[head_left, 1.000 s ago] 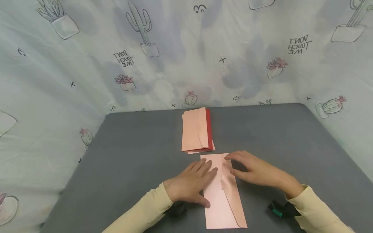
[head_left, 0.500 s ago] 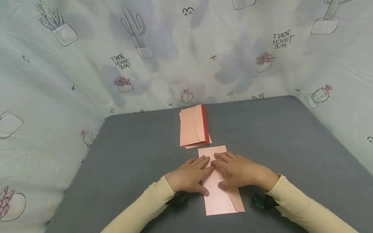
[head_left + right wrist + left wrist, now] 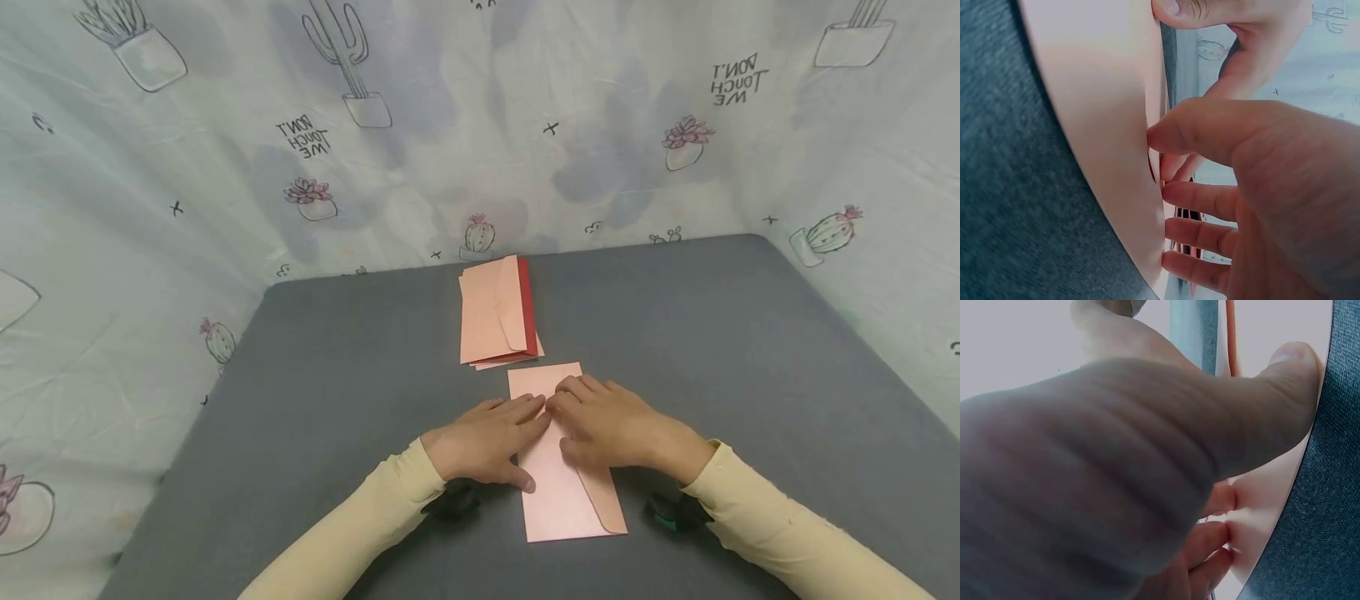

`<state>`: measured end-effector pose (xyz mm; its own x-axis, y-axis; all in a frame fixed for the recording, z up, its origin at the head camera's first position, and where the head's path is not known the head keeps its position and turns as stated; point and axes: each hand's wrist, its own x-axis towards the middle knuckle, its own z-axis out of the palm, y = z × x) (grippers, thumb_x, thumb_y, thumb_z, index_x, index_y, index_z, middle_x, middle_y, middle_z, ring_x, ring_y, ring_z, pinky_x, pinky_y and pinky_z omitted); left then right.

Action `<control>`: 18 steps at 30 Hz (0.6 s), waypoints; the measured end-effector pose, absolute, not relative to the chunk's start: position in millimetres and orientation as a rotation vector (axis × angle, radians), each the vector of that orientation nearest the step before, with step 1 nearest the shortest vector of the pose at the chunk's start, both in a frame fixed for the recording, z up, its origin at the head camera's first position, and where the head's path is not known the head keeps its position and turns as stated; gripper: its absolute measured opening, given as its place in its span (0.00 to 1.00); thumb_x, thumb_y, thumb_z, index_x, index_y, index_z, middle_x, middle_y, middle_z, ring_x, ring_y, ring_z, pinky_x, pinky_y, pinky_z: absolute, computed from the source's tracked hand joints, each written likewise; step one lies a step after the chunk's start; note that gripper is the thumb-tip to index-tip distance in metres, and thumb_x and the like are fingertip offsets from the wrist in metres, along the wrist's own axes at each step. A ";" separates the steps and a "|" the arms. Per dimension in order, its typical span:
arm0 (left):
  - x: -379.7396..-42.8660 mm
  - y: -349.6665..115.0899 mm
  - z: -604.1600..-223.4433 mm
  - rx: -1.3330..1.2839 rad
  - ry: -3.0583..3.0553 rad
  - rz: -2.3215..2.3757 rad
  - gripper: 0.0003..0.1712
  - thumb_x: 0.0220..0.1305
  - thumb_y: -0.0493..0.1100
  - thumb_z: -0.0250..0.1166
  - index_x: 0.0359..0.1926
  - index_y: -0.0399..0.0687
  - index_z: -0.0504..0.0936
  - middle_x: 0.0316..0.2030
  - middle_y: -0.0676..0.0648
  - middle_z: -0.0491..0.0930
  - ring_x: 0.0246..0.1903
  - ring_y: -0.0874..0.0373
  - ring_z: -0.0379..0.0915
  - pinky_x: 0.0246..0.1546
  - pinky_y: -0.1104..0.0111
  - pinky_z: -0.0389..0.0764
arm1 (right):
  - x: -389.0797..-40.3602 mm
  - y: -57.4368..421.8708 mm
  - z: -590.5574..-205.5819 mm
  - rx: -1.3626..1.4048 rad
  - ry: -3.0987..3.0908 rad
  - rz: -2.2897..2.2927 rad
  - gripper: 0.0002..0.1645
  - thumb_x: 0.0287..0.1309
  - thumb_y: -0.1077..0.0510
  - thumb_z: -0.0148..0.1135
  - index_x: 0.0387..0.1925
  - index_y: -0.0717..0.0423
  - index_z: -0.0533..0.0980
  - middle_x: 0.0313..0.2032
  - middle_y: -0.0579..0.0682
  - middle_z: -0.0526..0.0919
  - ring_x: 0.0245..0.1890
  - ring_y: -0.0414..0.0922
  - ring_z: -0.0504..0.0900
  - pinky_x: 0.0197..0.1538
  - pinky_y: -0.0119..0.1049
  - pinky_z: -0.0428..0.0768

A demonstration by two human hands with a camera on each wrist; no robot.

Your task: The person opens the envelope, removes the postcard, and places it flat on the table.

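A pink paper envelope [image 3: 557, 504] lies flap side up on the grey table, its long side running away from me. My left hand [image 3: 487, 442] rests on its left edge with fingers extended and thumb spread. The fingertips of my right hand [image 3: 622, 425] press on the envelope's flap [image 3: 600, 492] near the middle, close to the left fingertips. In the right wrist view the right thumb and fingers [image 3: 1197, 234] touch the paper [image 3: 1097, 125] with their tips, slightly bent and not gripping it. The left thumb [image 3: 1285, 381] lies along the envelope's edge in the left wrist view.
Beyond the envelope sits a small pile of pink envelopes [image 3: 487, 312], with a red strip [image 3: 527, 304] along its right side. The grey table [image 3: 360, 358] meets a cactus-print cloth [image 3: 420, 192] at the back and sides.
My right hand has moved left from the envelope's right edge onto its flap, close to the left hand. The left hand keeps resting on the paper. The head view has shifted a little.
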<state>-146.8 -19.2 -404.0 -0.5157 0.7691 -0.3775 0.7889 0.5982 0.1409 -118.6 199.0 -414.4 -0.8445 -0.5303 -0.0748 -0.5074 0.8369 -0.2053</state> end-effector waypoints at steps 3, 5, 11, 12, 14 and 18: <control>-147.0 -18.6 -402.6 1.256 2.424 -0.073 0.55 0.61 0.65 0.69 0.81 0.54 0.53 0.81 0.50 0.48 0.81 0.57 0.44 0.77 0.54 0.58 | -119.0 200.3 -414.3 -0.840 2.896 -0.293 0.22 0.61 0.52 0.62 0.57 0.49 0.75 0.57 0.48 0.75 0.59 0.50 0.74 0.56 0.55 0.77; -147.4 -18.3 -402.1 1.253 2.420 -0.079 0.55 0.61 0.65 0.69 0.81 0.54 0.53 0.81 0.50 0.48 0.81 0.57 0.44 0.77 0.54 0.58 | -119.2 201.4 -414.8 -0.863 2.894 -0.321 0.21 0.63 0.54 0.62 0.57 0.50 0.75 0.57 0.48 0.76 0.58 0.51 0.74 0.55 0.55 0.78; -148.3 -18.3 -403.1 1.238 2.408 -0.079 0.55 0.61 0.65 0.69 0.81 0.55 0.52 0.81 0.50 0.47 0.81 0.57 0.43 0.77 0.54 0.57 | -120.9 204.5 -414.9 -0.933 2.864 -0.370 0.21 0.64 0.58 0.62 0.58 0.51 0.75 0.56 0.49 0.75 0.58 0.51 0.74 0.55 0.54 0.79; -148.3 -18.4 -402.9 1.238 2.408 -0.077 0.55 0.61 0.65 0.69 0.81 0.55 0.53 0.81 0.50 0.47 0.81 0.57 0.42 0.77 0.54 0.57 | -121.6 205.2 -414.6 -0.949 2.860 -0.370 0.21 0.63 0.58 0.62 0.58 0.51 0.75 0.56 0.48 0.75 0.58 0.51 0.74 0.54 0.53 0.79; -148.5 -18.6 -403.2 1.241 2.410 -0.072 0.55 0.61 0.65 0.69 0.80 0.54 0.53 0.81 0.49 0.47 0.81 0.57 0.42 0.77 0.55 0.58 | -122.9 206.6 -414.1 -0.976 2.851 -0.370 0.21 0.63 0.60 0.62 0.57 0.51 0.75 0.57 0.49 0.75 0.57 0.51 0.74 0.54 0.53 0.79; -148.8 -18.6 -403.7 1.242 2.408 -0.066 0.54 0.62 0.65 0.68 0.81 0.55 0.53 0.82 0.49 0.46 0.81 0.57 0.42 0.77 0.54 0.58 | -123.9 208.7 -413.0 -0.992 2.831 -0.391 0.22 0.61 0.61 0.62 0.58 0.52 0.75 0.57 0.49 0.76 0.58 0.51 0.74 0.55 0.54 0.79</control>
<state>-148.8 -18.6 -403.7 -0.5074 0.7668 -0.3931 0.7873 0.5980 0.1503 -123.9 208.7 -413.0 -0.7791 -0.6265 -0.0245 -0.5965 0.7526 -0.2789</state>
